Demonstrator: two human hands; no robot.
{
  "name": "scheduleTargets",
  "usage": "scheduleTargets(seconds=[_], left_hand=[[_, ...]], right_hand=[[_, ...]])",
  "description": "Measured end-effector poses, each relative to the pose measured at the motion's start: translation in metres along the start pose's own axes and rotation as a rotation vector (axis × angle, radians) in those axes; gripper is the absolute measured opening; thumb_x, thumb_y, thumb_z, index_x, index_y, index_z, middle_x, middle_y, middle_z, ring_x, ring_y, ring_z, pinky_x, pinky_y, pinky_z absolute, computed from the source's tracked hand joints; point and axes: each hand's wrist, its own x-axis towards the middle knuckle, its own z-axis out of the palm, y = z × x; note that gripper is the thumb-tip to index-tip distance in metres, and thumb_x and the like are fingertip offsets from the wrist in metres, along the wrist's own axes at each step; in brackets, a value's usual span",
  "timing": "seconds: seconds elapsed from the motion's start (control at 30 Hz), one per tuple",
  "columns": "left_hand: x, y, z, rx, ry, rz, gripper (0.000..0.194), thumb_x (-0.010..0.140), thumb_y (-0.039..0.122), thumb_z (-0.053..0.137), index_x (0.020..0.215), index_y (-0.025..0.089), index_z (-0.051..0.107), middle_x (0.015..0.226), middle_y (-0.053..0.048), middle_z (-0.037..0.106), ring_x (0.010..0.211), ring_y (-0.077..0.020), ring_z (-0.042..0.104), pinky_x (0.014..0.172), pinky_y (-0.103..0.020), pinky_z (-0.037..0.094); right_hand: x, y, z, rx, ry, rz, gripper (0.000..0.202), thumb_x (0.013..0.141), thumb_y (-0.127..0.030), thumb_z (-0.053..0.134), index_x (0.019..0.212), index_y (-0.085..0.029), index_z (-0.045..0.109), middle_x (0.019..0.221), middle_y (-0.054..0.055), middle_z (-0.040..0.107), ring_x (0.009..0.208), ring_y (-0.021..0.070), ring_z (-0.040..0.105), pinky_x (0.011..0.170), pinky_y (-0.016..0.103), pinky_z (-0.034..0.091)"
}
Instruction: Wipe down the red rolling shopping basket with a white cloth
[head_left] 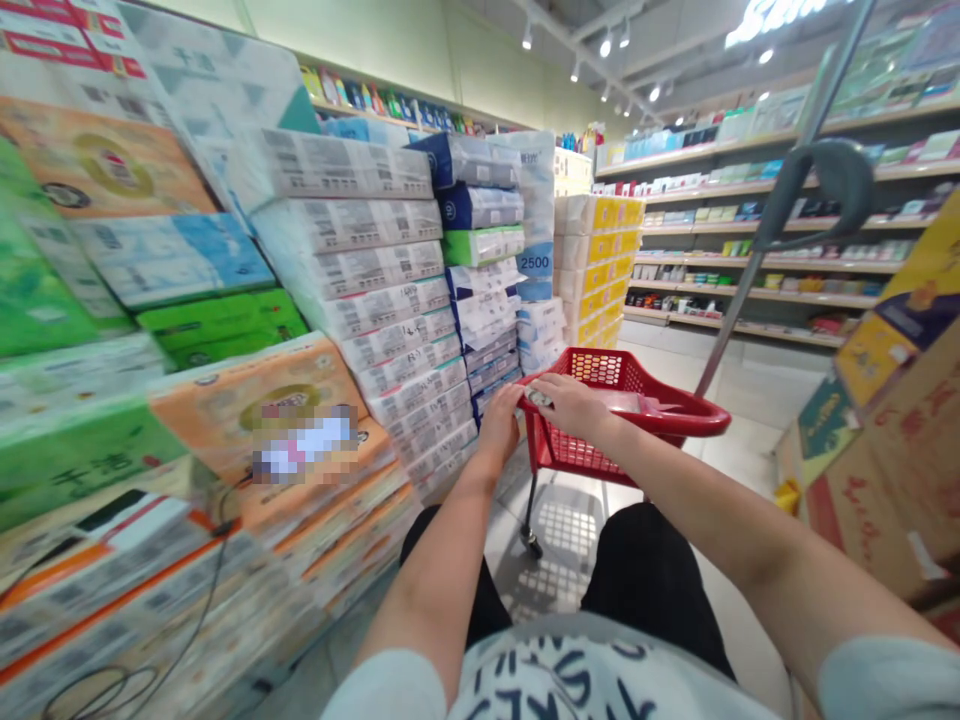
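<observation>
While stacked paper packs [405, 260] fill the L side, a red cart [576, 454] stands right ahead of the person, just beside the stacks. Tall blue-white pack [535, 262] reads "2500"; green pack [97, 468], lower L, has Chinese chars., approx. 千洁. R hand [564, 398] & L hand [501, 412], side by side: fingers grasping the cart's near rim, undersides hidden.

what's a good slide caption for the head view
Bare left grip and right grip on a red perforated plastic shopping cart, beside stacked white plastic-wrapped packs.
</observation>
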Motion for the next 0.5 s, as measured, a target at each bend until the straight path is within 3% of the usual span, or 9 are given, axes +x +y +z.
scheduleTargets(seconds=[0.07,0.17,0.23,0.33,0.37,0.5], left_hand=[[-0.001,-0.001,0.0,0.002,0.002,0.037,0.05,0.078,0.007,0.038,0.121,0.018,0.059,0.13,-0.007,0.06,0.127,-0.0204,0.048,0.109,-0.047,0.037],[-0.001,-0.005,-0.001,-0.01,0.007,0.106,0.049,0.078,0.007,0.04,0.122,0.018,0.058,0.129,-0.007,0.06,0.127,-0.0197,0.048,0.11,-0.046,0.037],[-0.001,-0.007,-0.001,-0.017,-0.003,0.128,0.05,0.077,0.005,0.039,0.122,0.018,0.058,0.129,-0.007,0.06,0.126,-0.0189,0.048,0.11,-0.046,0.037],[-0.002,-0.008,-0.003,-0.007,-0.008,0.094,0.055,0.075,0.002,0.035,0.122,0.019,0.058,0.13,-0.006,0.06,0.127,-0.0184,0.047,0.11,-0.046,0.037],[-0.003,-0.008,-0.004,-0.003,-0.006,0.084,0.056,0.074,0.001,0.034,0.122,0.018,0.058,0.13,-0.006,0.059,0.128,-0.0183,0.047,0.11,-0.047,0.037],[-0.005,-0.009,-0.006,-0.011,0.01,0.106,0.053,0.075,0.002,0.036,0.122,0.017,0.057,0.13,-0.008,0.059,0.128,-0.0184,0.046,0.111,-0.046,0.036]], right_hand=[[-0.001,0.0,-0.001,-0.02,-0.009,-0.044,0.038,0.086,-0.02,0.056,0.124,-0.017,0.056,0.124,0.013,0.055,0.111,0.0248,0.051,0.099,0.043,0.044],[-0.004,-0.002,-0.002,-0.032,-0.117,-0.316,0.038,0.083,-0.016,0.057,0.121,-0.018,0.058,0.129,0.011,0.053,0.121,0.0263,0.043,0.103,0.044,0.039],[-0.005,-0.004,-0.002,-0.03,-0.11,-0.267,0.038,0.083,-0.015,0.056,0.121,-0.02,0.057,0.126,0.009,0.054,0.12,0.025,0.044,0.102,0.042,0.04],[-0.004,-0.006,-0.002,-0.062,-0.022,-0.006,0.041,0.086,-0.019,0.055,0.126,-0.019,0.053,0.124,0.011,0.055,0.11,0.0245,0.049,0.096,0.041,0.044],[-0.004,-0.007,-0.001,-0.078,-0.027,-0.011,0.041,0.086,-0.019,0.056,0.126,-0.019,0.053,0.125,0.011,0.054,0.11,0.0252,0.049,0.096,0.042,0.044],[-0.003,-0.01,0.001,-0.102,-0.114,-0.272,0.035,0.088,-0.016,0.051,0.122,-0.018,0.057,0.13,0.012,0.052,0.117,0.0279,0.044,0.1,0.046,0.04]])
